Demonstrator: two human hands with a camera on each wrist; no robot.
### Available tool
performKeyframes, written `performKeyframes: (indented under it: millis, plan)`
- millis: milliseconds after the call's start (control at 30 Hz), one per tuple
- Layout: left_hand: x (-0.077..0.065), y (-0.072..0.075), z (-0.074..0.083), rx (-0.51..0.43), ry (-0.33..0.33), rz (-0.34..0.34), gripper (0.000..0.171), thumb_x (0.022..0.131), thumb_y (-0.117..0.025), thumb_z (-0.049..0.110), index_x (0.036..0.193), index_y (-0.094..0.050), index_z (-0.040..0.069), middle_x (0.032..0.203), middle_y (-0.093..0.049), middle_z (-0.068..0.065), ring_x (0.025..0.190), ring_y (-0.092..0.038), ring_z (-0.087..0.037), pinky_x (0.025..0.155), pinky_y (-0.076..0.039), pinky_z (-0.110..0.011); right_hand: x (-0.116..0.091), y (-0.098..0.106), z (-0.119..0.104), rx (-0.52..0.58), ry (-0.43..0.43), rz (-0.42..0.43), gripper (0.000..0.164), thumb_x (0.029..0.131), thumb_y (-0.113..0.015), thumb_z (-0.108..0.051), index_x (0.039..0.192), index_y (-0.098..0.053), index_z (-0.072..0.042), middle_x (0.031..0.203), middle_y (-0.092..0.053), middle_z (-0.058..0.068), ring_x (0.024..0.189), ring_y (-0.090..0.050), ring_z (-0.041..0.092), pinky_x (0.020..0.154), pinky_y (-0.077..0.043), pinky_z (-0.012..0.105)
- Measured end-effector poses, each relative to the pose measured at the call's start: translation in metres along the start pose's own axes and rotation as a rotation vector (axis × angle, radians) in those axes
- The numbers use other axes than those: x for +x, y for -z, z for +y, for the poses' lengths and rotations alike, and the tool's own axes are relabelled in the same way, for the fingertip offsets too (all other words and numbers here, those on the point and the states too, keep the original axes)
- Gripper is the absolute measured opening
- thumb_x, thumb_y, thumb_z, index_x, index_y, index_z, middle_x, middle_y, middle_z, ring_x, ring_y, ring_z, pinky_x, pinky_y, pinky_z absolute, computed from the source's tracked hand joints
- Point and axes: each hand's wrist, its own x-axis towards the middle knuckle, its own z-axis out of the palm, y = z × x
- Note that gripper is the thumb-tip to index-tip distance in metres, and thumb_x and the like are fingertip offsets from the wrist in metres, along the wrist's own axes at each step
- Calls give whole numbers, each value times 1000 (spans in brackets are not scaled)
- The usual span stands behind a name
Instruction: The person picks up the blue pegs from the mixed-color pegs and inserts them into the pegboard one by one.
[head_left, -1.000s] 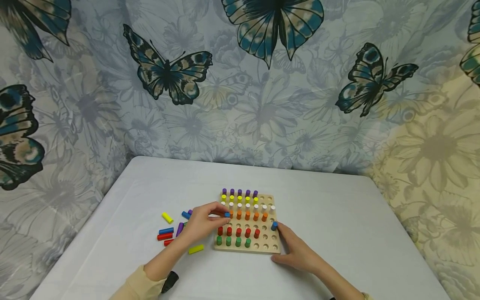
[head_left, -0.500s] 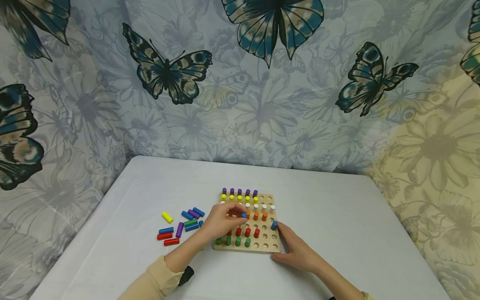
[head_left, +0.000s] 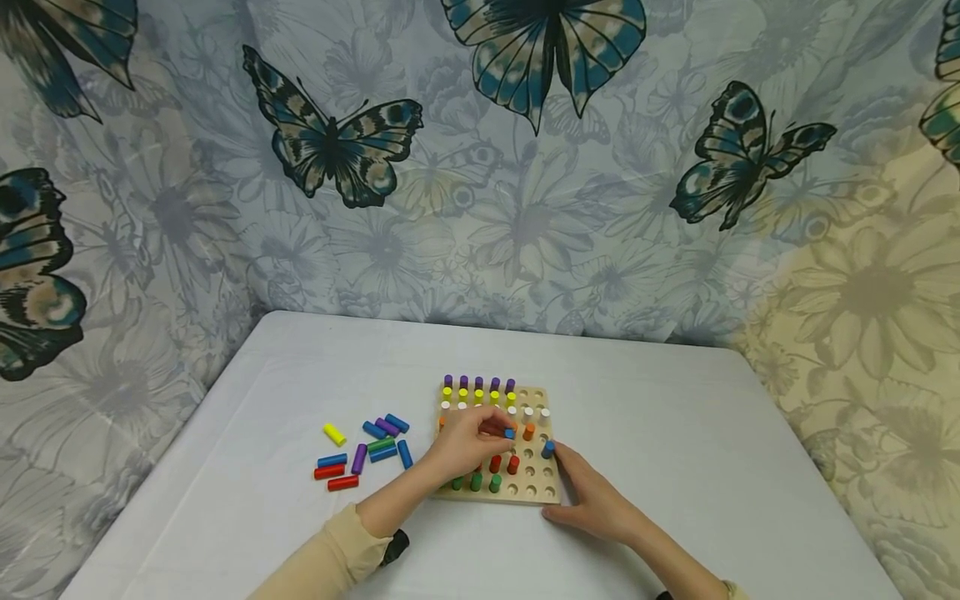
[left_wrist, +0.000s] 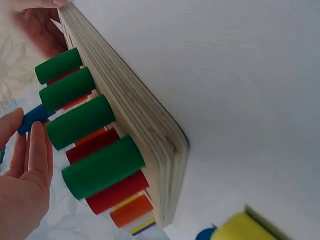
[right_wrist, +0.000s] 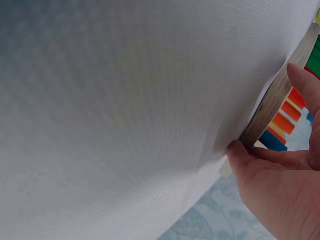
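Note:
My left hand [head_left: 463, 446] pinches a blue peg [head_left: 509, 433] between thumb and fingertips, above the wooden pegboard [head_left: 542, 501]. In the left wrist view this blue peg [left_wrist: 32, 120] tilts beyond the row of green pegs [left_wrist: 95, 167]. At the board's near right corner, my right hand [head_left: 594, 502] holds the board, thumb on the near edge and fingers along the right edge. Another blue peg [head_left: 548, 450] stands in the board beside those fingers. Purple, yellow, white, orange, red and green pegs stand in rows; the left hand hides part of them.
Loose pegs lie left of the board: a yellow peg [head_left: 334, 434], red pegs [head_left: 343, 483], a green peg [head_left: 381, 445], a purple peg [head_left: 360, 459] and several blue ones. A white cloth [head_left: 675, 417] covers the table, and a butterfly-print curtain or wall [head_left: 525, 208] rises behind.
My left hand has moved right across the board with the blue peg, uncovering more loose pegs. Its forearm now hides a yellow peg near the board. The right hand stays at the corner.

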Motion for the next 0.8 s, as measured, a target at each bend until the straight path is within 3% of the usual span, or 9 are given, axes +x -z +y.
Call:
performKeyframes:
  millis: [133,467,800]
  plan:
    - [5,-7,3,16,15,-6,17,87,-74,12,103,-69,7,100,-71,-7,88,-66,-10,74,-54,-20,0,1,1,-2,10,0,95,82,-79,-31,150,-24,6,152,-28,30,139,-24,48,110,-24,61]
    - [16,-19,4,48,-23,-27,17,87,-73,7,103,-69,6,98,-71,-10,87,-66,-12,72,-53,-19,0,0,4,0,15,2,94,82,-80,-28,150,-25,6,152,-29,28,140,-25,46,110,-25,59]
    - [20,-29,6,152,-25,-74,12,88,-71,4,100,-70,4,96,-71,-6,85,-64,-6,75,-52,-16,0,0,6,12,72,2,92,83,-79,-26,150,-24,5,152,-28,28,140,-25,47,109,-25,60]
